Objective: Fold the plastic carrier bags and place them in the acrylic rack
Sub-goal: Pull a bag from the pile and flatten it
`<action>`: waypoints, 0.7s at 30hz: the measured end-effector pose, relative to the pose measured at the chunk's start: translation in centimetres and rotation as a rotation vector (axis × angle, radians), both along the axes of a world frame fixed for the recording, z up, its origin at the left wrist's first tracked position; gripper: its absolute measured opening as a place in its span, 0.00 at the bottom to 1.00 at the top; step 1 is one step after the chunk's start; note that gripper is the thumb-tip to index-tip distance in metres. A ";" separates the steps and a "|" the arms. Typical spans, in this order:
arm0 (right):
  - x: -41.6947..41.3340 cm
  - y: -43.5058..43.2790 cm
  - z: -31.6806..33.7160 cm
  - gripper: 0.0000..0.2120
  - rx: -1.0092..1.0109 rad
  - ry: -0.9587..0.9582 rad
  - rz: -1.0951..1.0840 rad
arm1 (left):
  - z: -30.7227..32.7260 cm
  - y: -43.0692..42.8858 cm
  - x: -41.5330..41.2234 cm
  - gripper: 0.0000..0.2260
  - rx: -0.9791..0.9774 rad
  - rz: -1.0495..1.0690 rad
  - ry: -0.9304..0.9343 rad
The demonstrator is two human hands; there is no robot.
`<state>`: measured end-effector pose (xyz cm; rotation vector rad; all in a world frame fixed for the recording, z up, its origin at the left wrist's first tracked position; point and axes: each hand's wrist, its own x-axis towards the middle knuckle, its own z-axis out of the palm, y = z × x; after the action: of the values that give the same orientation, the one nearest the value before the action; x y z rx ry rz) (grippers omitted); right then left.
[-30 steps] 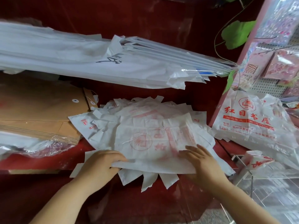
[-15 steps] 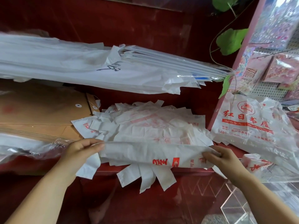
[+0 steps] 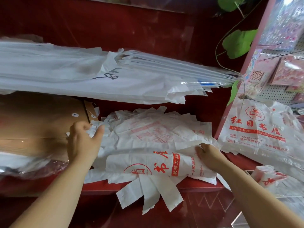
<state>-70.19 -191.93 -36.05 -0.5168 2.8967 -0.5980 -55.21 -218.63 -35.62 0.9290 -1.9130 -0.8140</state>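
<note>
Brown envelopes [image 3: 41,125] beside our left hand [image 3: 83,142], which pinches handles of the bag pile [image 3: 156,129] on the red surface [image 3: 98,186], folded bag [image 3: 156,167] across its near edge, our right hand [image 3: 209,155] gripping that bag's end, printed bag [image 3: 256,129] hanging alongside

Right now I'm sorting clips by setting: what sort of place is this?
Probably a small stationery shop: printed carrier bags on a red counter, brown envelopes, packets hanging on a pegboard.
</note>
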 end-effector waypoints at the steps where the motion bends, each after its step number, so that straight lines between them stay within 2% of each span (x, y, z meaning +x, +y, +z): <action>1: -0.1 -0.2 -0.2 0.17 -0.003 -0.007 -0.011 | -0.5 0.3 0.5 0.14 -0.068 0.044 0.035; 2: -0.3 -0.2 -0.4 0.17 -0.008 -0.021 -0.019 | -1.2 0.8 1.1 0.13 -0.127 0.050 0.044; 4: -0.2 -0.3 -0.7 0.18 -0.002 -0.045 -0.035 | -2.5 1.8 2.4 0.20 -0.265 0.007 -0.006; 6: -0.1 -0.5 -0.7 0.17 -0.003 -0.046 -0.050 | -3.6 2.9 3.0 0.25 -0.405 -0.039 -0.175; 8: 0.0 -0.6 -0.5 0.14 -0.053 -0.069 -0.082 | -4.1 3.8 2.9 0.24 -0.333 -0.101 -0.391; 9: 0.1 -0.7 -0.3 0.11 -0.092 -0.087 -0.103 | -4.3 3.8 2.8 0.23 -0.265 -0.113 -0.410; 11: 0.2 -0.4 -0.1 0.10 -0.191 -0.115 -0.125 | -4.5 3.3 2.6 0.26 -0.196 -0.109 -0.282; 13: 0.4 0.0 0.0 0.10 -0.355 -0.149 -0.145 | -4.2 2.9 2.5 0.35 -0.156 -0.104 -0.198; 16: 0.9 0.4 0.2 0.08 -0.512 -0.108 -0.188 | -3.5 2.5 2.1 0.27 -0.135 -0.141 -0.364; 18: 1.1 0.3 0.3 0.07 -0.526 -0.012 -0.189 | -3.2 2.4 2.0 0.25 -0.142 -0.127 -0.486; 21: 1.2 -0.2 -0.1 0.03 -0.498 0.060 -0.166 | -3.4 2.4 2.3 0.25 -0.103 -0.125 -0.518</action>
<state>-69.03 -192.14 -36.18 -0.3488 2.8520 -1.3659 -52.90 -216.25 -39.07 1.0349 -2.4547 -0.5710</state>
